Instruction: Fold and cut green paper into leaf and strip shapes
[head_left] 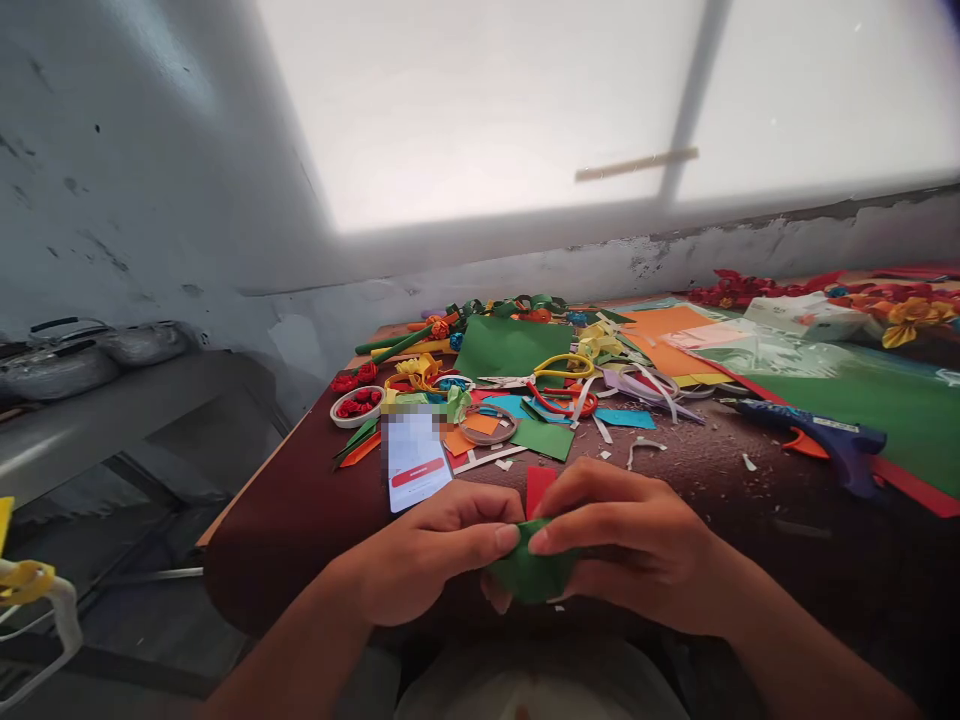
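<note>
Between my two hands is a piece of green paper, bent or folded, above the table's near edge. My left hand pinches its left side, thumb on top. The thumb and fingers of my right hand grip its upper right part. Just beyond my fingertips lies a red paper piece. A phone with a lit screen rests beyond my left hand. Farther back are scissors with yellow and red handles, a tape roll and green paper squares.
A blue hot glue gun lies on the right, near large green sheets. Paper flowers and scraps cover the back of the brown table. A white dish holds red paper pieces. A grey bench stands at left.
</note>
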